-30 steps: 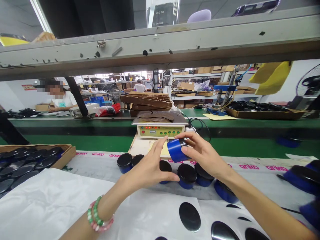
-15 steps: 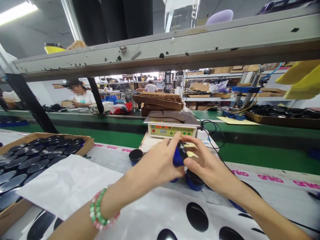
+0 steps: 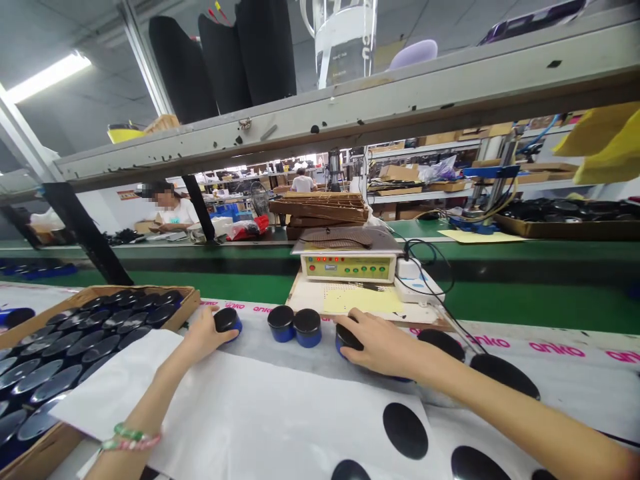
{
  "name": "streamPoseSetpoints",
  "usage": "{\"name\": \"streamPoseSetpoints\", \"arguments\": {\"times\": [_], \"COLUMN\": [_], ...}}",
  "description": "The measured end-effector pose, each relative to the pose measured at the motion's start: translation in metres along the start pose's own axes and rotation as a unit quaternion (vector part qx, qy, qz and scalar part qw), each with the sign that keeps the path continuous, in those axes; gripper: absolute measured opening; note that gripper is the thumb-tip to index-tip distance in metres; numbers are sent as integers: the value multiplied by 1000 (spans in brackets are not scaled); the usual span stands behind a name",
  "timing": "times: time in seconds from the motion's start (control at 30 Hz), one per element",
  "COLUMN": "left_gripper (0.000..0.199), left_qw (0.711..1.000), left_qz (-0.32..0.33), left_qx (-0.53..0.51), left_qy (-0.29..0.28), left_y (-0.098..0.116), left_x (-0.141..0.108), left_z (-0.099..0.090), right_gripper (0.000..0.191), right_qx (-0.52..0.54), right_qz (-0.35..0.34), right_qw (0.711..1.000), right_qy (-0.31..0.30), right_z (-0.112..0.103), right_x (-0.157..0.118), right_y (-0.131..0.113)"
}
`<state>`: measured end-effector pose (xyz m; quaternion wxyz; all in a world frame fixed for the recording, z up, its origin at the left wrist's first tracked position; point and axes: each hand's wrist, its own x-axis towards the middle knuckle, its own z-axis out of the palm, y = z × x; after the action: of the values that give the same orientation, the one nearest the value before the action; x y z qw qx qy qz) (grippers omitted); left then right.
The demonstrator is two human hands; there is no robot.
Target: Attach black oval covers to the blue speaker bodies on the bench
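As left fingers (image 3: 208,315) grip one cylinder (image 3: 227,320), two cylinders (image 3: 307,324) intervene; right fingers (image 3: 359,320) seemingly grip another cylinder (image 3: 349,339).

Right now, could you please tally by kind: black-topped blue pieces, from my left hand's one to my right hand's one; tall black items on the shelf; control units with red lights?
Black-topped blue pieces: 4
Tall black items: 3
Control unit: 1
Total: 8
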<state>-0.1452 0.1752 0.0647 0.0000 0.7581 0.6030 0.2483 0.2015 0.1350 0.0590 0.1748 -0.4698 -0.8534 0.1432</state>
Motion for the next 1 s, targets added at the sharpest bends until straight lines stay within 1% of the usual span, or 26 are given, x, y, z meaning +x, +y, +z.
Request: {"name": "streamPoseSetpoints", "arguments": {"times": [0.07,0.1,0.13,0.2,0.23,0.3,0.37,0.4,0.43,0.5,0.53,0.63,0.7,0.73,0.87,0.93,1.0], "left_gripper": [34,34,34,34,38,56,76,78,76,70,68,69,67,66,66,65,63], "left_qw": [1000,1000,1000,995,990,978,962,954,945,932,931,942,947,947,936,927,922], "left_qz": [-20,-16,1,55,83,126,154,163,166,158,148,143,162,174,230,250,258], "left_qx": [-6,-15,-31,-72,-94,-133,-176,-207,-241,-300,-315,-300,-279,-270,-259,-266,-269], "left_qy": [19,17,7,-34,-59,-104,-138,-145,-146,-129,-109,-35,9,23,60,86,102], "left_y": [15,27,40,69,83,111,135,145,154,166,171,180,185,187,198,203,205], "left_x": [2,4,6,7,6,0,-9,-13,-17,-24,-27,-32,-32,-31,-28,-27,-28], "left_z": [0,0,1,4,6,10,13,13,12,9,8,3,-1,-3,-5,-2,2], "right_gripper": [46,46,45,37,31,23,21,22,22,24,25,25,26,27,27,25,23], "right_qx": [34,53,74,120,145,200,257,285,310,353,385,485,536,559,682,707,722], "right_qz": [-14,-18,-20,-18,-17,-20,-29,-34,-39,-41,-32,20,51,56,58,61,60], "right_qw": [999,998,997,991,987,976,961,953,944,927,914,864,830,813,709,682,668], "right_qy": [7,16,27,54,68,87,97,102,106,116,121,136,147,154,171,174,171], "right_z": [-5,-7,-9,-12,-13,-16,-20,-22,-24,-27,-28,-30,-30,-29,-26,-25,-25], "right_x": [1,2,2,2,2,-2,-7,-11,-15,-22,-24,-29,-30,-31,-33,-36,-38], "right_y": [0,-1,-2,-5,-8,-14,-21,-25,-29,-36,-39,-44,-45,-45,-42,-40,-38]}}
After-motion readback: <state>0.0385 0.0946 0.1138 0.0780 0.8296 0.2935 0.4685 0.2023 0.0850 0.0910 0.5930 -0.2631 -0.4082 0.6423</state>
